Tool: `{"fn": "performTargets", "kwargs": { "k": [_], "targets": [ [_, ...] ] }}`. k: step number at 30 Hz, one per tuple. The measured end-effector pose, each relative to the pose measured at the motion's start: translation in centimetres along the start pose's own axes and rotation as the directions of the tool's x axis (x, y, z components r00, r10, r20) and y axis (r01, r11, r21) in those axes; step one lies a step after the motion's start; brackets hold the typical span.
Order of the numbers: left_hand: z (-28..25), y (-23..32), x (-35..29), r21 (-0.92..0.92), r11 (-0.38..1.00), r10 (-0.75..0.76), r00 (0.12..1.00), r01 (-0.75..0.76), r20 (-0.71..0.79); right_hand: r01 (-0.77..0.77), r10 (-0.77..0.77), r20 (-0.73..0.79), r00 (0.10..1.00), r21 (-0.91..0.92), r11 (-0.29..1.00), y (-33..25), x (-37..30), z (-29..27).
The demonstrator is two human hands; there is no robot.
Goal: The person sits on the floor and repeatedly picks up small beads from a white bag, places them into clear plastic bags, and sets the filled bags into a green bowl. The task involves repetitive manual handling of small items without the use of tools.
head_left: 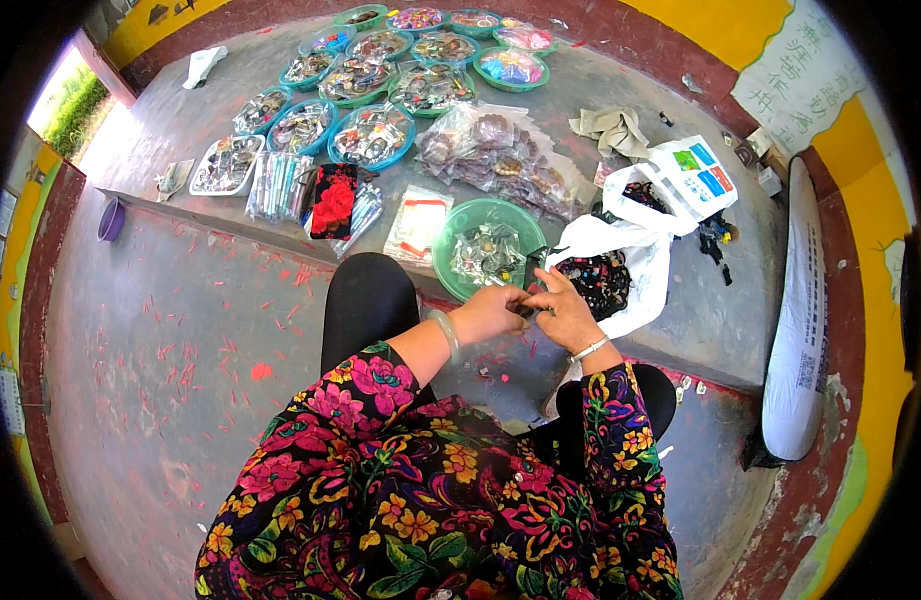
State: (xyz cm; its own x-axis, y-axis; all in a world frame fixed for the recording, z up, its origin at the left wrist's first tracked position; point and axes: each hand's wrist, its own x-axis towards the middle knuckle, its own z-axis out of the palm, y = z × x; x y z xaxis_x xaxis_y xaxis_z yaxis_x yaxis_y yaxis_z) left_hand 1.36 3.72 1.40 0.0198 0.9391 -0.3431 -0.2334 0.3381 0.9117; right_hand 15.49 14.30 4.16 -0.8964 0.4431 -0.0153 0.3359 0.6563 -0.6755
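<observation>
Left hand (487, 315) grip pinched on a small dark thing (525, 309), right hand (569, 318) close against it, grip I couldn't tell, green bowl (455, 224) just beyond, white bag (654, 280) nearby.

Smooth plastic is being shown by the green basin (465, 214), crinkled plastic by the white bag (653, 285). A matt finish is being displayed by the floor (171, 400), cloth by the floral top (401, 510).

We wear black long-sleeved top (421, 500), printed densely with pink, orange-yellow and purple flowers and green leaves. Our trousers (369, 305) plain black. Smooth, pale, rounded bangle (450, 335) on our left wrist (466, 328); thinner silvery bracelet (589, 350) on our right wrist (579, 338).
</observation>
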Motion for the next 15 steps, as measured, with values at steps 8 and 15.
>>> {"fn": "performTargets", "kwargs": {
  "k": [8,15],
  "targets": [
    [-0.1,-0.8,0.6,0.128,0.992,-0.003,0.999,-0.003,0.042,0.054,-0.051,0.048,0.998,-0.063,0.997,0.8,0.1,0.8],
    [-0.7,-0.6,0.5,0.016,0.994,0.108,0.990,-0.107,-0.089,-0.006,0.015,-0.165,0.986,0.057,0.998,-0.3,0.2,-0.4]
  ]
}}
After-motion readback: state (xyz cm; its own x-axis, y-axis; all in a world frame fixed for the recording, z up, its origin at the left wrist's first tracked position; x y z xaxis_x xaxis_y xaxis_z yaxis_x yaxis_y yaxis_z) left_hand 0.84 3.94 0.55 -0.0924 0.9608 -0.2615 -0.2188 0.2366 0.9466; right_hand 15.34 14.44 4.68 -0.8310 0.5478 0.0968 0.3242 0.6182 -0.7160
